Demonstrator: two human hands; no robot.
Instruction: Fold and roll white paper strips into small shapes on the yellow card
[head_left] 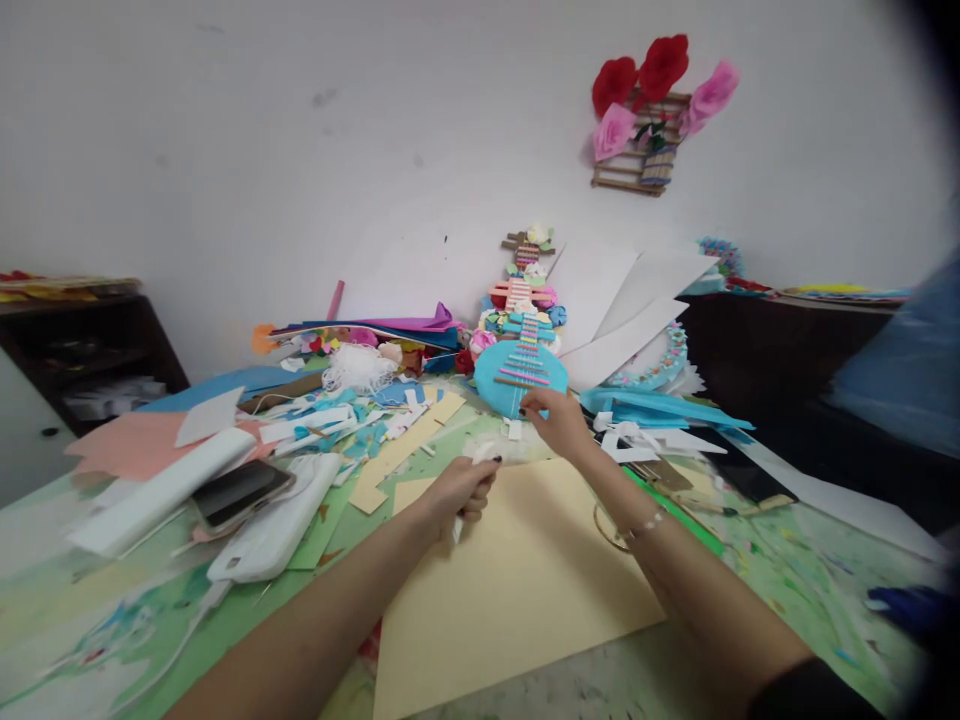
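My left hand [463, 488] is closed round a small white item, probably folded paper, whose ends poke out above and below the fist. Under it lies a cream sheet [517, 590] on the table. Farther forward, my right hand [553, 418] has its fingers bent together at the lower edge of a blue round paper instrument [495, 372] with coloured strips across it. What those fingers pinch, if anything, is too small to name. A little white tag [514, 430] lies just left of the right hand.
Paper scraps [330, 420], a phone [241, 492] and a white power bank [274, 535] with a cable lie left. Blue folded paper [664, 408] and a dark phone-like slab [750, 470] lie right. Paper flowers [664, 68] hang on the wall.
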